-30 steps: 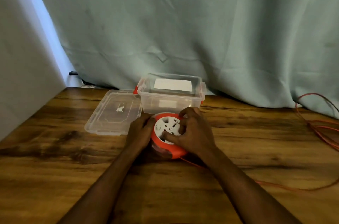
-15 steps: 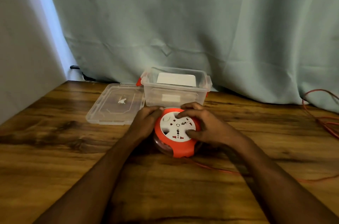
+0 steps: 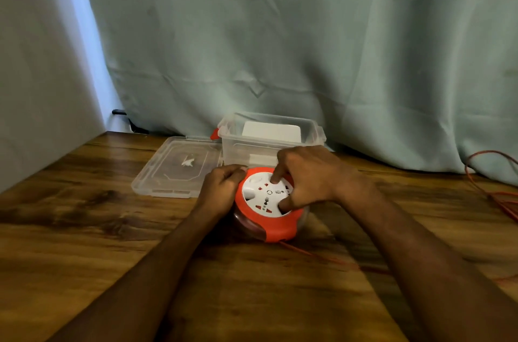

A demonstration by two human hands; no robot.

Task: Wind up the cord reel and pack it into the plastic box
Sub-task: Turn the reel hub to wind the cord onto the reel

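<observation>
On the wooden table point(image 3: 84, 229), just in front of the clear plastic box point(image 3: 269, 142), sits the orange cord reel point(image 3: 266, 207), and we have both hands on it. Our left hand point(image 3: 221, 190) curls closed around the reel's left rim. Our right hand point(image 3: 311, 176) lies over the white socket face, forefinger and thumb pressed into its recesses. Orange cord point(image 3: 322, 257) trails from the reel's base toward the right. Beside the box, on its left, lies the lid point(image 3: 173, 170), flat on the wood.
</observation>
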